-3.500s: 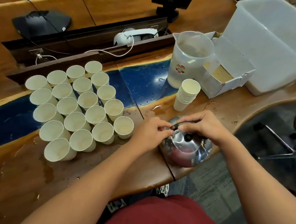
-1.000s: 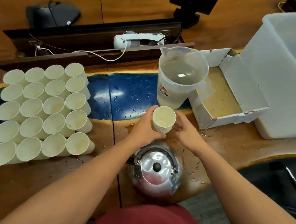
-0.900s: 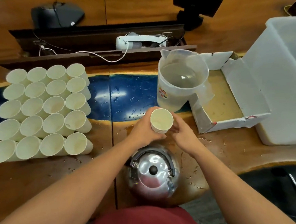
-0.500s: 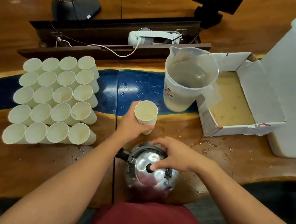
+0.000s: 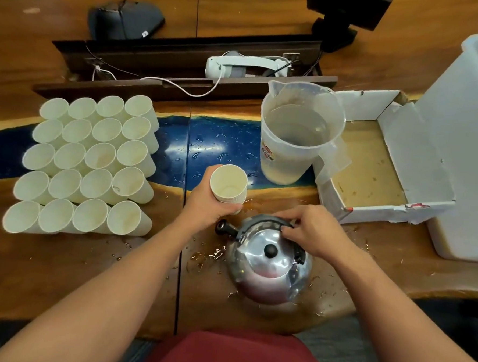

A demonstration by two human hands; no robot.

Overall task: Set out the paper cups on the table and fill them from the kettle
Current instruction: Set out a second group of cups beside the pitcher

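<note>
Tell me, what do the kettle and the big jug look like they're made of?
Kettle: polished metal, probably steel or aluminium; it mirrors the room. Its handle and knob look like black plastic. Jug: frosted translucent plastic, the liquid showing through.

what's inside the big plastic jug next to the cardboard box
The plastic jug holds clear water, its surface a little below the rim. Nothing else shows inside. Its base hides the table under it.

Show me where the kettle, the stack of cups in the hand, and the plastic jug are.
kettle (image 5: pixel 266 269), head view, on its shiny lid.
stack of cups (image 5: pixel 228 184), head view, inside the top cup.
plastic jug (image 5: pixel 282 166), head view, on its front wall.
</note>
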